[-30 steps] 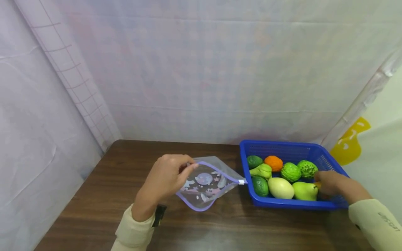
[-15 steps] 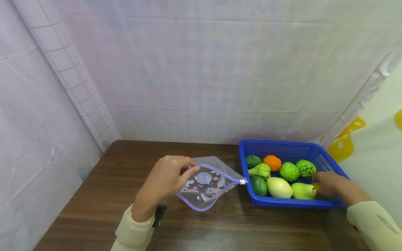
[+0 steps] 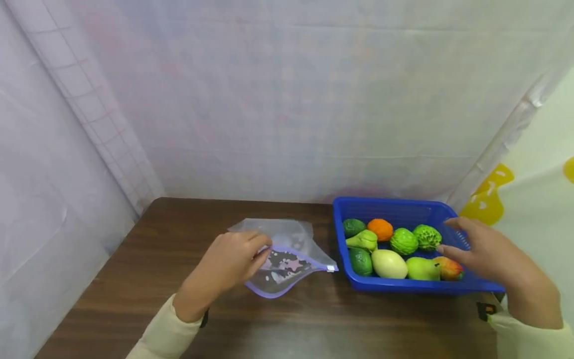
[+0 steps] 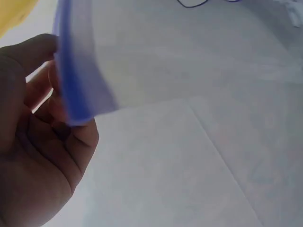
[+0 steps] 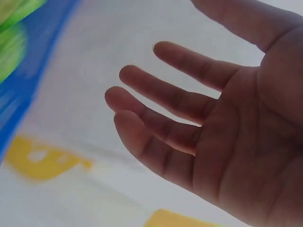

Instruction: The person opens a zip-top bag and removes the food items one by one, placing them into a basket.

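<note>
My left hand (image 3: 237,257) pinches the purple-edged mouth of a clear printed zip bag (image 3: 287,232); the left wrist view shows the bag's purple edge (image 4: 80,71) between thumb and fingers. The bag's mouth gapes, with a white slider (image 3: 331,269) at its right end. Over the right side of a blue basket (image 3: 426,287) hovers my right hand (image 3: 493,254), fingers spread and holding nothing, as the right wrist view also shows. Near its thumb lie a red-yellow mango (image 3: 450,269), a green pear (image 3: 423,269) and a bumpy green fruit (image 3: 427,237).
The basket also holds a pale oval fruit (image 3: 389,264), an orange fruit (image 3: 380,229), a round green fruit (image 3: 404,242), a light green chayote-like piece (image 3: 364,240) and dark green avocado-like pieces (image 3: 360,262). White sheeting (image 3: 291,109) walls the brown table (image 3: 188,224) behind.
My right hand has risen out of the basket and opened, uncovering the mango beside the pear. The left hand has shifted slightly left with the bag's mouth, and the bag's far part shows more.
</note>
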`<state>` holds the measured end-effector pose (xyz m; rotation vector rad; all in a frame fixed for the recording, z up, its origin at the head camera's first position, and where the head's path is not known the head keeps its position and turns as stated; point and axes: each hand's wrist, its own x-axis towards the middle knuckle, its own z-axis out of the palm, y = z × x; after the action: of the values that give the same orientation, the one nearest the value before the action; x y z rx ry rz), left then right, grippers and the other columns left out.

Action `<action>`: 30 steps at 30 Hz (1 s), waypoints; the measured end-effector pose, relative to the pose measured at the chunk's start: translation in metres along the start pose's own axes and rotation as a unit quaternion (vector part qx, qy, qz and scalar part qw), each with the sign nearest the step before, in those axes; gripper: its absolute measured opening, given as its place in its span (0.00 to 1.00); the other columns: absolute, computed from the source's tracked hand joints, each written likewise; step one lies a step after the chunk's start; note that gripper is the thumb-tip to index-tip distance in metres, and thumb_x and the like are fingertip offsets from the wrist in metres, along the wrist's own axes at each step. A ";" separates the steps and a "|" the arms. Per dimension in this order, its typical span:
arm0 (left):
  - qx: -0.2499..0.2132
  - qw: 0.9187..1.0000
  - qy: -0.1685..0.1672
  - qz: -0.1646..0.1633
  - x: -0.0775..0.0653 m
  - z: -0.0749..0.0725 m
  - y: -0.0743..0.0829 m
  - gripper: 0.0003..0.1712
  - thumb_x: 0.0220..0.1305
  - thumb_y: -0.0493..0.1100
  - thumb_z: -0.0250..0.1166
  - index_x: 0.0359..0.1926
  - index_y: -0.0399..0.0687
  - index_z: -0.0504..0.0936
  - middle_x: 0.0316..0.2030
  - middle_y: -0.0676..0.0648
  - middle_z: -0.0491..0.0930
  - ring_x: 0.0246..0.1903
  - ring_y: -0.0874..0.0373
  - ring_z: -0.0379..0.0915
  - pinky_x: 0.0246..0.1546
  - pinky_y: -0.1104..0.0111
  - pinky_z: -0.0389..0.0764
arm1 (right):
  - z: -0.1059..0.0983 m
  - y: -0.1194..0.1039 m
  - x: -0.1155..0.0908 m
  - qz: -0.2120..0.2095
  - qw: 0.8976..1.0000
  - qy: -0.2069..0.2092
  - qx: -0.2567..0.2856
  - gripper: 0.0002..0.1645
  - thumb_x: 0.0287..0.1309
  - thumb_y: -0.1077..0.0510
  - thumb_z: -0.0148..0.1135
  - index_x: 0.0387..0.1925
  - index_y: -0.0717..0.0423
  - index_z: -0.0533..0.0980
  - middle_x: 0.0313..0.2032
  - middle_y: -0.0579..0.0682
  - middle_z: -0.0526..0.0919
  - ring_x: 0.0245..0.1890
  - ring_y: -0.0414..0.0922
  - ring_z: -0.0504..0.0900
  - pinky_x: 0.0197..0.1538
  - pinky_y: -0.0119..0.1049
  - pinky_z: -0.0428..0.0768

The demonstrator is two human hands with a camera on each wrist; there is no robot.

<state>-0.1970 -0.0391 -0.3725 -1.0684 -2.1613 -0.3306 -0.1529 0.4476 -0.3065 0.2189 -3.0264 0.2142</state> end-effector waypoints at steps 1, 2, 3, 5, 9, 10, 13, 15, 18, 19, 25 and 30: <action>0.016 1.000 0.001 0.011 -0.003 0.001 -0.002 0.08 0.55 0.41 0.74 0.37 0.48 0.86 0.24 0.54 0.82 0.18 0.66 0.69 0.17 0.72 0.73 | 0.000 -0.012 -0.002 -0.002 1.000 0.017 0.007 0.41 0.63 0.44 0.68 0.63 0.71 0.68 0.58 0.77 0.74 0.52 0.73 0.76 0.50 0.68 0.74; 0.028 0.999 -0.002 0.020 -0.007 0.002 -0.003 0.10 0.55 0.41 0.73 0.40 0.48 0.85 0.23 0.53 0.81 0.17 0.66 0.68 0.15 0.72 0.72 | -0.001 -0.023 -0.003 -0.003 0.999 0.031 0.014 0.40 0.64 0.44 0.67 0.64 0.70 0.68 0.60 0.76 0.73 0.52 0.72 0.76 0.50 0.68 0.74; 0.036 0.999 -0.006 0.027 -0.010 0.002 -0.004 0.13 0.55 0.40 0.73 0.43 0.48 0.85 0.23 0.53 0.79 0.16 0.66 0.66 0.14 0.73 0.70 | -0.001 -0.034 -0.005 -0.005 0.999 0.042 0.018 0.40 0.65 0.43 0.66 0.65 0.68 0.68 0.61 0.74 0.72 0.52 0.71 0.76 0.50 0.68 0.74; 0.059 0.998 -0.015 0.034 -0.017 0.004 -0.005 0.17 0.55 0.40 0.73 0.47 0.48 0.84 0.21 0.52 0.77 0.14 0.66 0.63 0.13 0.74 0.67 | 0.000 -0.052 -0.007 -0.009 0.998 0.060 0.029 0.39 0.66 0.42 0.64 0.66 0.64 0.67 0.62 0.71 0.72 0.54 0.69 0.75 0.51 0.68 0.74; 0.094 0.995 -0.026 0.028 -0.031 0.006 -0.008 0.22 0.53 0.39 0.75 0.50 0.50 0.84 0.21 0.51 0.77 0.14 0.66 0.58 0.12 0.76 0.64 | 0.004 -0.077 -0.011 -0.013 0.996 0.070 0.054 0.39 0.67 0.39 0.62 0.68 0.60 0.66 0.66 0.68 0.69 0.59 0.67 0.72 0.53 0.69 0.72; 0.102 0.994 -0.026 0.025 -0.034 0.007 -0.009 0.22 0.52 0.39 0.75 0.50 0.51 0.84 0.21 0.51 0.77 0.14 0.66 0.58 0.11 0.76 0.63 | 0.004 -0.080 -0.012 -0.011 0.996 0.069 0.060 0.39 0.67 0.39 0.61 0.69 0.59 0.66 0.66 0.68 0.69 0.59 0.67 0.72 0.53 0.69 0.72; 0.118 0.993 -0.023 0.020 -0.042 0.006 -0.014 0.23 0.48 0.37 0.77 0.48 0.52 0.83 0.21 0.51 0.76 0.14 0.67 0.54 0.10 0.75 0.61 | 0.007 -0.084 -0.014 -0.008 0.995 0.065 0.069 0.40 0.68 0.38 0.60 0.69 0.60 0.66 0.66 0.68 0.68 0.58 0.66 0.73 0.53 0.68 0.73; 0.130 0.991 -0.020 0.020 -0.048 0.004 -0.018 0.24 0.45 0.37 0.78 0.45 0.52 0.80 0.19 0.52 0.72 0.14 0.67 0.52 0.10 0.75 0.59 | 0.008 -0.083 -0.014 -0.005 0.996 0.062 0.069 0.41 0.68 0.37 0.59 0.69 0.60 0.66 0.67 0.68 0.69 0.57 0.66 0.74 0.52 0.68 0.74; 0.143 0.989 -0.019 0.014 -0.057 0.000 -0.024 0.28 0.40 0.36 0.79 0.43 0.52 0.76 0.17 0.52 0.67 0.15 0.66 0.49 0.09 0.74 0.55 | 0.010 -0.080 -0.015 -0.002 0.996 0.060 0.067 0.40 0.68 0.37 0.59 0.70 0.60 0.66 0.67 0.67 0.69 0.56 0.65 0.75 0.51 0.66 0.75; 0.147 0.989 -0.019 0.010 -0.060 -0.001 -0.026 0.28 0.40 0.36 0.79 0.43 0.52 0.76 0.17 0.52 0.66 0.15 0.66 0.48 0.09 0.74 0.54 | 0.010 -0.079 -0.015 -0.001 0.996 0.060 0.067 0.40 0.68 0.37 0.59 0.69 0.59 0.66 0.66 0.67 0.69 0.56 0.64 0.75 0.50 0.66 0.75; 0.158 0.987 -0.022 -0.011 -0.077 -0.011 -0.037 0.23 0.45 0.34 0.76 0.43 0.51 0.77 0.19 0.51 0.64 0.14 0.65 0.48 0.08 0.72 0.55 | 0.011 -0.076 -0.016 0.004 0.996 0.058 0.065 0.40 0.68 0.37 0.59 0.69 0.59 0.66 0.65 0.66 0.70 0.54 0.62 0.76 0.48 0.63 0.77; 0.144 0.985 -0.081 -0.058 -0.082 -0.026 -0.035 0.29 0.48 0.52 0.80 0.51 0.52 0.81 0.27 0.50 0.71 0.18 0.63 0.60 0.11 0.74 0.63 | 0.010 -0.078 -0.017 0.006 0.996 0.060 0.062 0.40 0.69 0.37 0.58 0.69 0.59 0.66 0.65 0.66 0.70 0.54 0.62 0.76 0.47 0.62 0.77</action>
<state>-0.1771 -0.1234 -0.4067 -0.8326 -2.3336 0.0213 -0.1256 0.3724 -0.3075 0.1890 -2.8987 0.4030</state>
